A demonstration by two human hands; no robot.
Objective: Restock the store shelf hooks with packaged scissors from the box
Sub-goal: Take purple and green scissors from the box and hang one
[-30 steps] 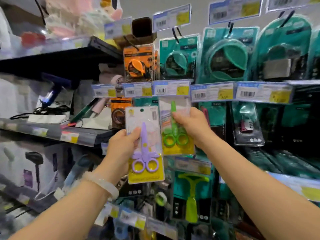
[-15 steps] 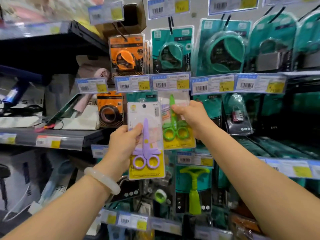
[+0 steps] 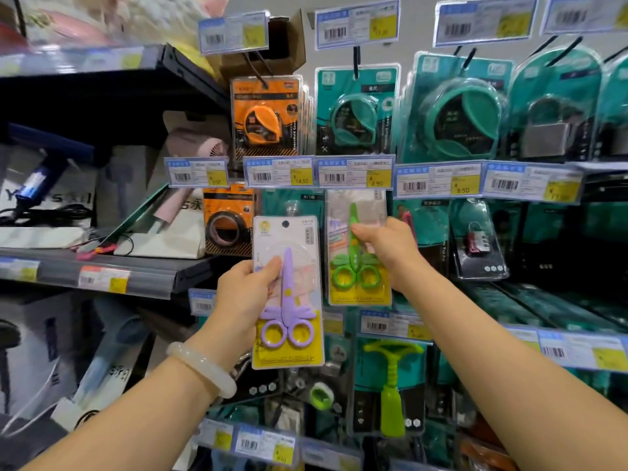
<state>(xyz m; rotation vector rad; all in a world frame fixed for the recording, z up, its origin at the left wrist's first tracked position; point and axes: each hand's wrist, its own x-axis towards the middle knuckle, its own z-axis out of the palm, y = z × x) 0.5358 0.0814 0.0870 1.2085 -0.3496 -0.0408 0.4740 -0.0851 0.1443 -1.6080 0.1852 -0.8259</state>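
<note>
My left hand [image 3: 244, 294] grips a pack of purple scissors [image 3: 289, 307] by its left edge and holds it upright in front of the hook wall. To its right, my right hand [image 3: 387, 249] pinches a pack of green scissors [image 3: 353, 266] at its right side, up against the wall just under the row of price tags [image 3: 353, 173]. The top of the green pack sits behind those tags, so its hook is hidden. The box is not in view.
Orange tape measures [image 3: 265, 113] and teal packs [image 3: 356, 110] hang on hooks above. A padlock pack [image 3: 475, 239] hangs to the right, a green tool [image 3: 390, 385] below. A grey shelf [image 3: 102, 270] with boxed hair dryers juts out on the left.
The view has shifted a little to the right and up. Both hands keep their packs, and the green pack stays under the price tags.
</note>
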